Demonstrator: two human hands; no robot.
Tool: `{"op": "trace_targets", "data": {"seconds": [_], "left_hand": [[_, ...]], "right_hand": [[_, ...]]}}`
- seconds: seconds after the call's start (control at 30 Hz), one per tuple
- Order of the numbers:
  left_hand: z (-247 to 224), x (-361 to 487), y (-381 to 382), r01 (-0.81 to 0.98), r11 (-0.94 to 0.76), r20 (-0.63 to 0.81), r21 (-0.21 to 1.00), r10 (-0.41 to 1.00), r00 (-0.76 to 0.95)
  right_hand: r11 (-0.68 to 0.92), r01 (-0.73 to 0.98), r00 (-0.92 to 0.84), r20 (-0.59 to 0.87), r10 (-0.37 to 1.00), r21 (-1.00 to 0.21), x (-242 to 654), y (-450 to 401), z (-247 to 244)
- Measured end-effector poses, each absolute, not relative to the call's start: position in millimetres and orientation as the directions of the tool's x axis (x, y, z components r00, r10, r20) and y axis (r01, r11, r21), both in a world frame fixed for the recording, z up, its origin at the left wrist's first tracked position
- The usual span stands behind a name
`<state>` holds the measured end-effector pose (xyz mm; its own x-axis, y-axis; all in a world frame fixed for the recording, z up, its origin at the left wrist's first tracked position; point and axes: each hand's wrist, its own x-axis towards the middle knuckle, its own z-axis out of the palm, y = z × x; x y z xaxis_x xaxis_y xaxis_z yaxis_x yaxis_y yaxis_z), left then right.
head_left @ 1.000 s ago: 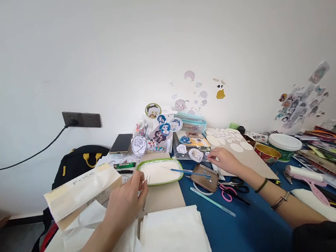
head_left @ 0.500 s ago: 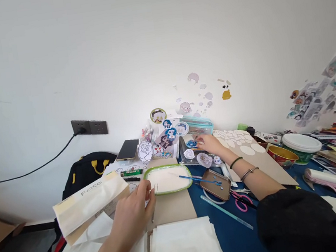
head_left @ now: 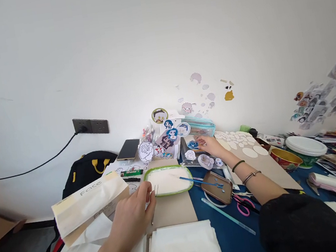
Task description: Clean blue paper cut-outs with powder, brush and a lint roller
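White wall [head_left: 156, 40], "Face" packet [head_left: 88, 214], tweezers [head_left: 157, 189] pinched in left hand [head_left: 134, 211], right hand [head_left: 212, 146]: hold unclear

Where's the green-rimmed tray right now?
Head view, just below centre: the tray sits between the left hand and the brown tin, with the blue brush reaching over its right rim.

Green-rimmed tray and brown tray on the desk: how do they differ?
The green-rimmed tray looks larger than the brown tray. The green one is white inside, while the brown one holds small blue pieces. The green one lies lengthwise across the view; the brown one sits slanted. Both have rounded corners.
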<state>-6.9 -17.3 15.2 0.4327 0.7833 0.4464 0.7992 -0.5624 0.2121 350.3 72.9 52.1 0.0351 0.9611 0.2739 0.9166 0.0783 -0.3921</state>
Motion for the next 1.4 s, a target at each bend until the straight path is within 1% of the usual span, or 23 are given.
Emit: {"op": "trace_targets", "data": {"seconds": [0.23,0.4,0.53,0.63,0.73,0.83,0.93,1.03,1.17,1.27,1.4], "left_hand": [[20.5,-7.5,-19.9,0.819,-0.532,0.394,0.216,0.815,0.426],[18.5,-8.2,-18.3,0.813,-0.545,0.418,0.207,0.8,0.43],[17.4,-8.1,-17.2,0.806,-0.559,0.446,0.194,0.782,0.435],[16.6,-7.3,-17.4,0.81,-0.556,0.459,0.188,0.778,0.428],[16.0,-6.2,-17.9,0.809,-0.559,0.47,0.183,0.772,0.428],[15.8,-5.3,-18.3,0.805,-0.563,0.459,0.188,0.775,0.435],[16.2,-4.7,-18.8,0.806,-0.557,0.444,0.203,0.786,0.431],[16.5,-4.4,-19.2,0.804,-0.556,0.427,0.212,0.793,0.436],[15.3,-4.3,-19.8,0.794,-0.571,0.426,0.209,0.784,0.452],[13.8,-4.3,-20.1,0.784,-0.582,0.429,0.216,0.778,0.46],[14.8,-4.1,-20.2,0.786,-0.572,0.431,0.235,0.786,0.443]], "right_hand": [[0.06,0.887,0.068,0.258,0.964,-0.459,348.9,72.6,50.2],[0.067,0.861,0.09,0.28,0.956,-0.504,355.4,62.3,55.2],[0.094,0.837,0.096,0.314,0.944,-0.538,369.9,27.9,55.1],[0.117,0.82,0.07,0.3,0.951,-0.56,376.4,-10.2,46.3],[0.135,0.804,0.018,0.251,0.968,-0.579,371.9,-43.4,32.7],[0.154,0.785,-0.023,0.22,0.975,-0.6,360.3,-60.7,20.8],[0.175,0.764,-0.036,0.229,0.973,-0.621,351.6,-65.0,16.6],[0.18,0.76,0.002,0.279,0.96,-0.625,351.3,-65.0,20.4],[0.14,0.783,0.09,0.334,0.938,-0.606,358.6,-58.9,32.3],[0.08,0.804,0.15,0.332,0.931,-0.589,359.5,-41.5,42.3],[-0.041,0.834,0.252,0.315,0.915,-0.55,347.1,-1.3,52.3]]}}
